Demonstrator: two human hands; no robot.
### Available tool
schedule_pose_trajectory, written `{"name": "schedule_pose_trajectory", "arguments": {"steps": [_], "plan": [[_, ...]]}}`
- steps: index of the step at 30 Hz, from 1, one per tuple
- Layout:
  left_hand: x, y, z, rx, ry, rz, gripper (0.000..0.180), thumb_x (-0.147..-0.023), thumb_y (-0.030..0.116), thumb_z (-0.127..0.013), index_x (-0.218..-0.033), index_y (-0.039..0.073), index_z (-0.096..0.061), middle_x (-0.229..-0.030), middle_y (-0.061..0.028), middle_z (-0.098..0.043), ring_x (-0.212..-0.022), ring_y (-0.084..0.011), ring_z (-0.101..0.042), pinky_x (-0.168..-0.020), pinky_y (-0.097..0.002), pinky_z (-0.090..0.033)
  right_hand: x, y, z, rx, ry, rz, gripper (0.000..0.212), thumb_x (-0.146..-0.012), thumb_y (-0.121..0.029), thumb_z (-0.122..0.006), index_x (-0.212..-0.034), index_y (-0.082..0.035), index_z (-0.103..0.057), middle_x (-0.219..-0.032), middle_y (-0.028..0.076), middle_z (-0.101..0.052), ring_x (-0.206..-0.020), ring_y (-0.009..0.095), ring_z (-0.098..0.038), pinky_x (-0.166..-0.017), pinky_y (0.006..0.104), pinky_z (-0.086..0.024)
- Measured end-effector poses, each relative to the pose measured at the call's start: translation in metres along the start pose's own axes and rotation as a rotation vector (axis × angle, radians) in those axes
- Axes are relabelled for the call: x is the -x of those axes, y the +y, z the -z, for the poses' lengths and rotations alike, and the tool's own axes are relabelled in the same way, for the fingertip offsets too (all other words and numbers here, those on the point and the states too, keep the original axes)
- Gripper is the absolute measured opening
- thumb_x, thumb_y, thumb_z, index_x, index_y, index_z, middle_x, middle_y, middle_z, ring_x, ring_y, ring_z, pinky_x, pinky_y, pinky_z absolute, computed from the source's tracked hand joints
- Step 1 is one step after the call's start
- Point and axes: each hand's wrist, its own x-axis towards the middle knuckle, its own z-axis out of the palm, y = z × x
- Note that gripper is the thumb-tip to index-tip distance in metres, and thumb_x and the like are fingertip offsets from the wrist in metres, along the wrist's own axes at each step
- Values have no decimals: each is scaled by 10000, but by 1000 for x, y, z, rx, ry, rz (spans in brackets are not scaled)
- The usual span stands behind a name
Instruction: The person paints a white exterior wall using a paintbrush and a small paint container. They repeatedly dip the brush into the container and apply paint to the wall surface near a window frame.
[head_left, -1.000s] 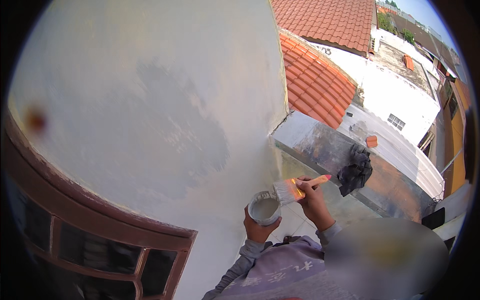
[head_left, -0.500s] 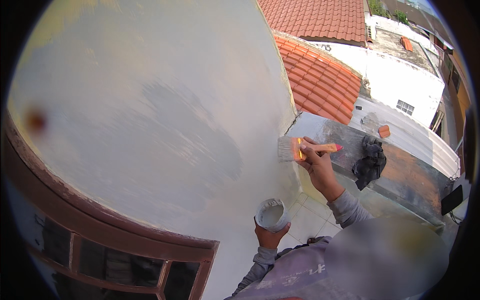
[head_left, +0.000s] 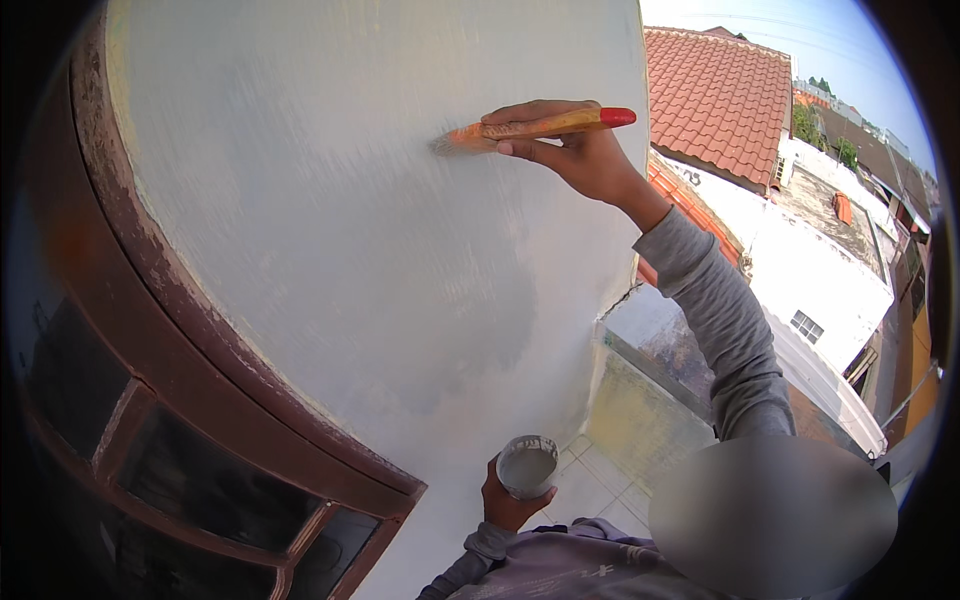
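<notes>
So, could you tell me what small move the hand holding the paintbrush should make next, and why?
Probably drag the orange-handled paintbrush on across the white plastered wall: the right hand presses its bristles flat to the wall, and the surface around them looks streaky. The left hand holds the small paint cup low, ready for reloading.

Outside a house, high up: white plastered wall [head_left: 380, 250], brown window frame [head_left: 200, 340], neighbouring tiled roofs [head_left: 715, 95].
</notes>
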Motion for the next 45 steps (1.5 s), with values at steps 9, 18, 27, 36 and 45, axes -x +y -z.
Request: {"name": "schedule_pose_trajectory", "arguments": {"steps": [9, 18, 27, 36, 45], "plan": [[3, -12, 34, 6, 100, 60, 1023, -631, 326, -1044, -1432, 8, -493, -1296, -167, -709, -1192, -285, -722, -1024, -439, -601, -158, -30, 45, 328, -74, 171, 371, -967, -304, -805, -1283, -112, -768, -1255, 73, -782, -1183, 240, -742, -1038, 398, -615], [-6, -11, 29, 69, 214, 49, 1018, -611, 340, -1049, -1408, 6, -510, -1278, -170, -711, -1158, -294, -733, -991, -432, -611, -239, -54, 47, 453, 271, 538, 228, -995, -125, -764, -1214, -71, -796, -1167, 56, -804, -995, 197, -761, -893, 326, -601], [4, -27, -18, 159, 353, 120, 1058, -589, 289, -1050, -1430, 12, -471, -1297, -162, -711, -1196, -290, -720, -1016, -437, -603, -28, -7, -32, 715, -282, 701, 427, -838, -57, -788, -1251, -162, -764, -1164, 44, -742, -991, 225, -761, -814, 334, -663], [12, -25, -30, 95, 379, 73, 1019, -602, 341, -1047, -1399, -3, -514, -1262, -176, -700, -1159, -316, -723, -979, -448, -602, -35, -32, -14, 147, -663, 150, 270, -966, -42, -762, -1229, -100, -779, -1201, 54, -797, -1049, 223, -763, -959, 352, -624], [5, -3, -10, 33, 418, 77, 1021, -603, 273, -1037, -1415, 0, -480, -1278, -164, -717, -1178, -290, -728, -1006, -438, -599, -155, -42, 14, 273, -272, 227, 188, -1004, -94, -738, -1152, 11, -787, -1228, 81, -782, -1028, 205, -757, -964, 348, -624]]}}
